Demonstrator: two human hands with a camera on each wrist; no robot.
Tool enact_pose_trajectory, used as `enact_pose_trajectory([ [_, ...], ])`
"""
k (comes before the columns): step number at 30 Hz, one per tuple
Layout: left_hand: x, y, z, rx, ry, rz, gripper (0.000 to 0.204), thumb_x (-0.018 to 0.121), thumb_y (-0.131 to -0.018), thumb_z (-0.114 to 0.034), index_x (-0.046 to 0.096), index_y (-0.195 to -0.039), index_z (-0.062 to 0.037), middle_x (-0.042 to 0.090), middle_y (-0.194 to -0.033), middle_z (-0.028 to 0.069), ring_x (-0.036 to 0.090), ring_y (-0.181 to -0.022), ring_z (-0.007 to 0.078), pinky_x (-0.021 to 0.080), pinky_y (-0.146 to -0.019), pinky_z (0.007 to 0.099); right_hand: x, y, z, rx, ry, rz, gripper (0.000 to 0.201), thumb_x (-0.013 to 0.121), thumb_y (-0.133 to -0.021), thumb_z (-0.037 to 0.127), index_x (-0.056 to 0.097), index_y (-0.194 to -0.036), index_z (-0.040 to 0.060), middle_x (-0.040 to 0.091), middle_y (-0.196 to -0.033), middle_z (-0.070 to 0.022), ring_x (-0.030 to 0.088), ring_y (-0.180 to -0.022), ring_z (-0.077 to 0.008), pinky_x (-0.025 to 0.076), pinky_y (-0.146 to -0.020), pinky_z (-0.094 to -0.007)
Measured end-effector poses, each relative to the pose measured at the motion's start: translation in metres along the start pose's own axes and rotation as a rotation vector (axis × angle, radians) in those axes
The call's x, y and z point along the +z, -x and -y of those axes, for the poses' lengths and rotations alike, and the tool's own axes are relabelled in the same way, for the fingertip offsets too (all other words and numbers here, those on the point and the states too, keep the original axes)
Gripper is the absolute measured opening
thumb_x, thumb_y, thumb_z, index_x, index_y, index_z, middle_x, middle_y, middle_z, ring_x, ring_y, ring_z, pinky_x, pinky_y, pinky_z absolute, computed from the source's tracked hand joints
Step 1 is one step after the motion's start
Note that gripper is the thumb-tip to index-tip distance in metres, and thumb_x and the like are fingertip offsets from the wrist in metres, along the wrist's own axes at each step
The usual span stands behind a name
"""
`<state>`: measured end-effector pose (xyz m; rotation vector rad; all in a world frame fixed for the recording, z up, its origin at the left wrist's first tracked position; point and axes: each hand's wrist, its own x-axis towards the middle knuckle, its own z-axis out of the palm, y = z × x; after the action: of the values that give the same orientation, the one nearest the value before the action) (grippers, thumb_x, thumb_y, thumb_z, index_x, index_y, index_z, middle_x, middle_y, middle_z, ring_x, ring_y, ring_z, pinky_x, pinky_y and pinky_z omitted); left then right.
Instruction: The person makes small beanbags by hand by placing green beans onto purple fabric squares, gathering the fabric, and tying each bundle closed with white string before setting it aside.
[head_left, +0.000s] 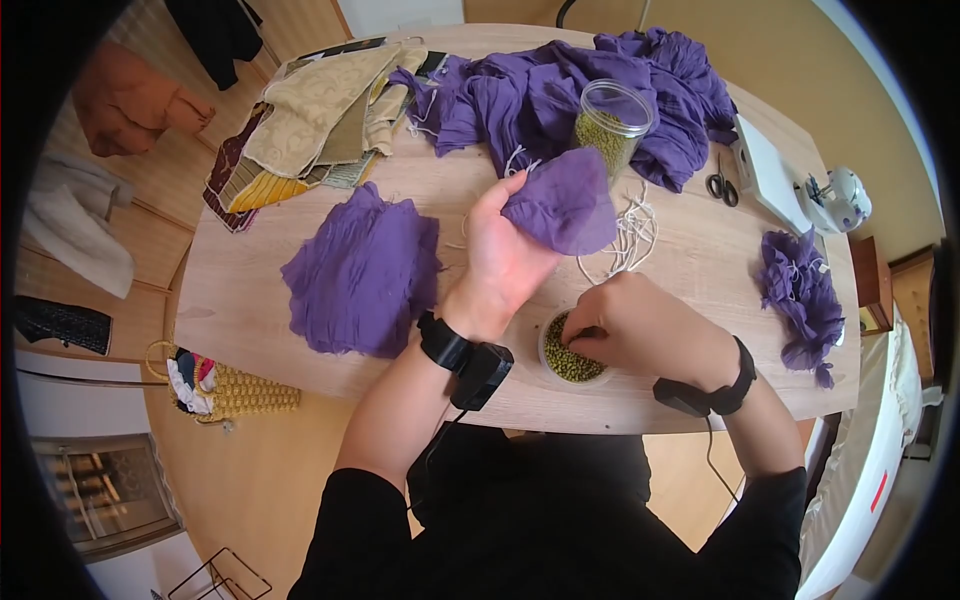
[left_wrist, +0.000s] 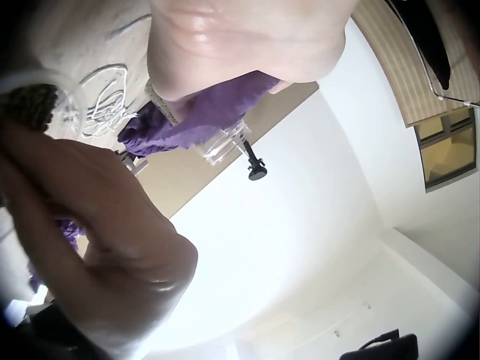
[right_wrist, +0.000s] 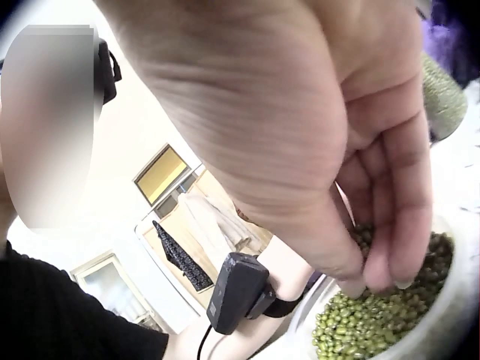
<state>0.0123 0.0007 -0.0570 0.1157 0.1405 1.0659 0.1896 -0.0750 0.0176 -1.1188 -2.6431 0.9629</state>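
Observation:
In the head view my left hand (head_left: 500, 258) is turned palm up and holds a thin purple cloth piece (head_left: 566, 205). The cloth covers its fingers, and the thumb lies at the cloth's edge. My right hand (head_left: 640, 325) reaches down into a small clear tub (head_left: 545, 362) near the table's front edge. In the right wrist view its thumb and fingertips (right_wrist: 381, 279) come together in the green mung beans (right_wrist: 360, 322), pinching at them. Behind the left hand stands a clear jar (head_left: 612, 130) with more mung beans. White cords (head_left: 632, 235) lie between jar and tub.
A stack of purple cloth pieces (head_left: 365, 270) lies left of the hands. Bunched purple fabric (head_left: 540, 90) and patterned fabric samples (head_left: 320, 120) fill the back. To the right are black scissors (head_left: 722, 187), a small white sewing machine (head_left: 838, 200) and gathered purple cloth (head_left: 800, 295).

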Motion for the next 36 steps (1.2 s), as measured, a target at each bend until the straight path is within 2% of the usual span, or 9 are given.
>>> enact_pose_trajectory([
  [5, -0.003, -0.001, 0.002, -0.022, -0.066, -0.007, 0.055, 0.043, -0.107, -0.029, 0.056, -0.145, 0.008, 0.064, -0.146, 0.0208, 0.058, -0.138, 0.0312, 0.042, -0.12, 0.0453, -0.023, -0.004, -0.006, 0.092, -0.284, 0.04, 0.018, 0.077, -0.084, 0.001, 0.081, -0.101, 0.0003, 0.078, -0.086, -0.0167, 0.076, -0.076, -0.0265, 0.059, -0.074, -0.0354],
  [7, -0.001, 0.0, 0.003, -0.037, -0.078, -0.023, 0.055, 0.042, -0.107, -0.03, 0.057, -0.145, 0.0074, 0.064, -0.145, 0.0206, 0.059, -0.136, 0.0312, 0.042, -0.12, 0.0455, -0.034, -0.01, -0.015, 0.175, -0.435, 0.084, 0.019, 0.076, -0.084, -0.004, 0.081, -0.103, -0.0032, 0.079, -0.085, -0.0135, 0.074, -0.073, -0.0162, 0.059, -0.071, -0.0302],
  [10, 0.002, 0.002, 0.003, -0.075, -0.097, -0.017, 0.056, 0.039, -0.108, -0.031, 0.053, -0.147, 0.0073, 0.061, -0.148, 0.021, 0.057, -0.138, 0.0329, 0.039, -0.122, 0.0481, -0.061, -0.021, -0.021, 0.235, -0.539, 0.061, 0.013, 0.074, -0.089, -0.005, 0.082, -0.1, -0.0044, 0.081, -0.087, -0.0094, 0.075, -0.075, -0.011, 0.061, -0.069, -0.0249],
  [14, 0.001, 0.003, 0.004, -0.116, -0.097, 0.091, 0.059, 0.035, -0.109, -0.031, 0.044, -0.152, 0.0078, 0.053, -0.154, 0.0226, 0.05, -0.143, 0.0358, 0.035, -0.125, 0.0522, -0.088, -0.046, -0.033, 0.192, -0.42, -0.023, 0.014, 0.077, -0.087, -0.001, 0.081, -0.1, -0.0054, 0.078, -0.082, -0.0094, 0.074, -0.072, -0.0124, 0.061, -0.066, -0.0257],
  [18, -0.006, -0.001, 0.006, -0.13, -0.034, 0.115, 0.058, 0.035, -0.11, -0.03, 0.041, -0.153, 0.0084, 0.051, -0.154, 0.0232, 0.05, -0.142, 0.0366, 0.035, -0.125, 0.0529, -0.091, -0.068, -0.031, 0.216, -0.217, -0.078, 0.012, 0.076, -0.087, 0.005, 0.079, -0.09, -0.0057, 0.076, -0.077, -0.0119, 0.073, -0.068, -0.0152, 0.059, -0.063, -0.027],
  [22, -0.002, 0.002, 0.006, -0.12, 0.028, 0.036, 0.051, 0.038, -0.112, -0.027, 0.044, -0.15, 0.0052, 0.053, -0.152, 0.021, 0.051, -0.142, 0.0356, 0.035, -0.126, 0.0525, -0.082, -0.079, -0.027, 0.192, -0.086, -0.07, 0.013, 0.076, -0.082, 0.006, 0.079, -0.088, -0.005, 0.075, -0.077, -0.0138, 0.074, -0.068, -0.0186, 0.059, -0.063, -0.0298],
  [25, 0.001, 0.003, 0.007, -0.096, 0.036, -0.007, 0.047, 0.039, -0.112, -0.026, 0.047, -0.148, 0.0023, 0.054, -0.151, 0.0196, 0.05, -0.142, 0.0345, 0.034, -0.127, 0.0519, -0.074, -0.084, -0.03, 0.131, 0.16, -0.143, 0.017, 0.074, -0.077, 0.005, 0.079, -0.091, -0.0028, 0.077, -0.083, -0.0169, 0.076, -0.076, -0.0278, 0.059, -0.072, -0.0344],
  [33, -0.001, 0.003, 0.007, -0.082, 0.061, -0.013, 0.043, 0.039, -0.112, -0.025, 0.052, -0.143, 0.0003, 0.056, -0.148, 0.0173, 0.052, -0.14, 0.0325, 0.035, -0.127, 0.0505, -0.073, -0.081, -0.027, 0.056, 0.212, -0.203, 0.018, 0.074, -0.077, 0.005, 0.08, -0.092, -0.0023, 0.077, -0.087, -0.018, 0.077, -0.08, -0.0287, 0.059, -0.074, -0.0352],
  [36, 0.001, 0.002, 0.007, -0.058, 0.022, -0.065, 0.045, 0.038, -0.111, -0.026, 0.054, -0.14, 0.0041, 0.059, -0.143, 0.018, 0.055, -0.135, 0.0302, 0.042, -0.121, 0.0478, -0.081, -0.073, -0.022, 0.001, 0.191, -0.247, 0.017, 0.074, -0.08, 0.005, 0.079, -0.095, -0.0031, 0.078, -0.089, -0.0163, 0.076, -0.078, -0.0266, 0.059, -0.073, -0.034],
])
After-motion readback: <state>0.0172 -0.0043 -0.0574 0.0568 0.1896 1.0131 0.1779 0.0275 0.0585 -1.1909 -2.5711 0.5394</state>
